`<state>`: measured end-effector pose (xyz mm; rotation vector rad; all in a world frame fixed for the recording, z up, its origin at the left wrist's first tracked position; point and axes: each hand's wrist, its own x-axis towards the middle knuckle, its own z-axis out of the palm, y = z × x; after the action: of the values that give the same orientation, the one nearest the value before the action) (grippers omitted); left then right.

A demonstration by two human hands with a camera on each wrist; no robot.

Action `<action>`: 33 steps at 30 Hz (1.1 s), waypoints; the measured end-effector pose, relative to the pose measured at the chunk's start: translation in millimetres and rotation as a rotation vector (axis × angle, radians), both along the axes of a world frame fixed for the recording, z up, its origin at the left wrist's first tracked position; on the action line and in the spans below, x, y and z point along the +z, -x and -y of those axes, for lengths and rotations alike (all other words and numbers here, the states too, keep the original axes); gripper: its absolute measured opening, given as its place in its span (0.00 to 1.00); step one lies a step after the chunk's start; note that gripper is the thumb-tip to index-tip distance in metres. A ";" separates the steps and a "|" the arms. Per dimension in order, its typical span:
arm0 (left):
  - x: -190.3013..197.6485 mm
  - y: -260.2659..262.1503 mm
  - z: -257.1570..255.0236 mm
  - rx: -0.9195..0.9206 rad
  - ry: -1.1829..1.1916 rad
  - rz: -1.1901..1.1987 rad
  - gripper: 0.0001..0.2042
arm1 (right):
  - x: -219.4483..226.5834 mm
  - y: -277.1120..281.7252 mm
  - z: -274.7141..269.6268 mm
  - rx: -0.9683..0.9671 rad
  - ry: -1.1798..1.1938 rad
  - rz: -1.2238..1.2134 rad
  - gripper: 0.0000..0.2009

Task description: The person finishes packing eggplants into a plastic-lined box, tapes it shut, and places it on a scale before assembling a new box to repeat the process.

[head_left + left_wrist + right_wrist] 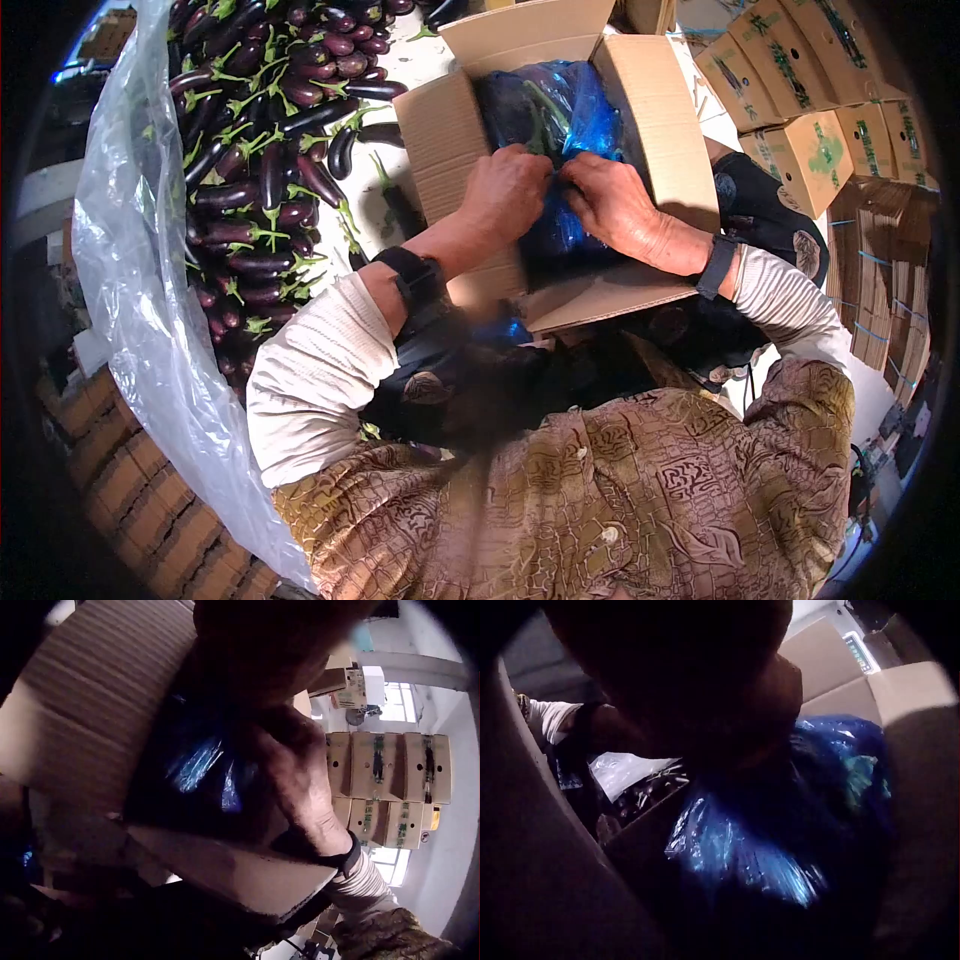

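An open cardboard box [435, 150] stands before me with its flaps folded outward. Inside it lies a blue plastic bag [585, 110], with eggplants and a green stem showing through the film. My left hand [505, 195] grips the gathered bag from the left, fingers curled. Opposite it my right hand [615, 205] pinches the film, thumb and fingers close to the left hand's knuckles. In the left wrist view the right hand [304, 784] reaches over the shiny bag [199, 769]. The right wrist view shows the bag [742, 855] bunched below the dark, shadowed hand.
A big heap of eggplants [265, 190] lies to the left on a white surface, bordered by a clear plastic sheet [130, 250]. Packed cartons [805, 150] are stacked at the right, above bundles of flattened cardboard [870, 270]. More brown cardboard [130, 470] sits at lower left.
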<state>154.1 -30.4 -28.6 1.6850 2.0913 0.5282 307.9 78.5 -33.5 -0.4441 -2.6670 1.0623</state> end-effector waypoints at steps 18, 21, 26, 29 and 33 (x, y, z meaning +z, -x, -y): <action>-17.3 -5.9 -30.0 0.028 -0.005 -0.163 0.10 | -19.7 -2.7 -15.2 0.191 -0.494 -0.086 0.10; -34.7 4.9 -28.0 0.002 -0.123 -0.107 0.12 | -16.4 -12.2 -22.0 0.240 -0.566 -0.119 0.17; 21.8 22.7 -34.0 0.108 0.196 0.384 0.24 | -29.7 -6.5 -22.4 0.336 -0.514 -0.026 0.21; 45.6 23.1 -39.7 0.117 -0.399 -0.191 0.26 | -29.7 -3.5 -19.8 0.347 -0.599 -0.009 0.20; 63.9 52.8 -65.6 0.074 -0.762 -0.498 0.26 | -28.1 -4.6 -17.9 0.368 -0.628 -0.042 0.18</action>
<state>101.3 35.2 35.3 2.3448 2.4872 1.1368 312.6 96.4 -61.6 0.1940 -2.9040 0.2466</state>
